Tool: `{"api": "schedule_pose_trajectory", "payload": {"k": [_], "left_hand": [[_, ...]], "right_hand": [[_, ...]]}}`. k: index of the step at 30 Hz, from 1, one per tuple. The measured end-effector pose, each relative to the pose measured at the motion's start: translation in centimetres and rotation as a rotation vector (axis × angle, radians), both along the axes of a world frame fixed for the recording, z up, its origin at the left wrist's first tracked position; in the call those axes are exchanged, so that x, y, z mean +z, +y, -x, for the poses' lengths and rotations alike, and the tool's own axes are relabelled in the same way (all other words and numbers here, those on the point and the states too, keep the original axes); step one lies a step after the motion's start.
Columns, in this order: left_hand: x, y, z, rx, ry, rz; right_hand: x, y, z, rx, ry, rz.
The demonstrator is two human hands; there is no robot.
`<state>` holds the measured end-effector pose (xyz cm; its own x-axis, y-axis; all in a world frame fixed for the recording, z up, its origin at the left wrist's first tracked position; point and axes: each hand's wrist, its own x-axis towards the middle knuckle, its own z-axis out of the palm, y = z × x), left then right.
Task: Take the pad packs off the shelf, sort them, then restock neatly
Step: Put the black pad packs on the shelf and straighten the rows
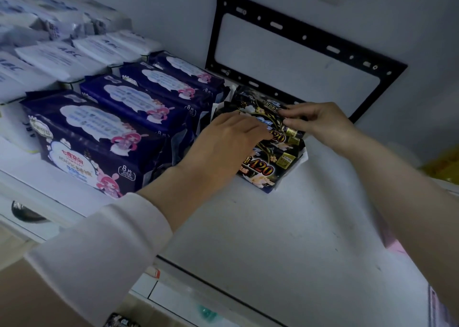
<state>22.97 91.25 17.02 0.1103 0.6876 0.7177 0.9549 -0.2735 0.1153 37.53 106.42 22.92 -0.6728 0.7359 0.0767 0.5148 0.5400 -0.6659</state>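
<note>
Arm pose: The left forearm enters from the lower left and angles up toward the back of the shelf point(285, 227). A white sleeve point(104, 247) covers it to a point short of the wrist. The right forearm is bare and enters from the right edge, reaching inward and up to the same spot. The two hands work close together but do not touch.

Left hand point(231, 138): palm down, fingers extended and nearly straight. It lies flat on top of the black pad packs point(270, 168) and presses on their left part. The fingers are not wrapped around anything.

Right hand point(320, 120): fingers curled, with the tips closed on the right end of the rearmost black pad packs in a pinch. The exact thumb position cannot be determined from this view.

Task items: The black pad packs carry gold "420" print. They sit in a short overlapping row on the shelf, running from the front pack back to the wall.

Adjacent stock: A row of navy pad packs point(104, 138) lies just beside them on the left. White pad packs point(57, 58) marked "ABC" fill the area beyond that row.

Fixture: A black metal bracket frame point(308, 46) is mounted on the wall directly behind the black pad packs.
</note>
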Motion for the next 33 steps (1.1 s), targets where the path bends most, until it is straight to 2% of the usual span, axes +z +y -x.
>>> {"api": "schedule_pose_trajectory", "payload": {"k": [13,33], "left_hand": [[-0.6,-0.1,0.4,0.018,0.028,-0.009],[-0.2,-0.3,0.1,0.039,0.06,0.123]], "right_hand": [[-0.5,-0.3,0.3,0.021,0.069,0.001],[-0.5,-0.5,0.2,0.026,-0.011,-0.042]]}}
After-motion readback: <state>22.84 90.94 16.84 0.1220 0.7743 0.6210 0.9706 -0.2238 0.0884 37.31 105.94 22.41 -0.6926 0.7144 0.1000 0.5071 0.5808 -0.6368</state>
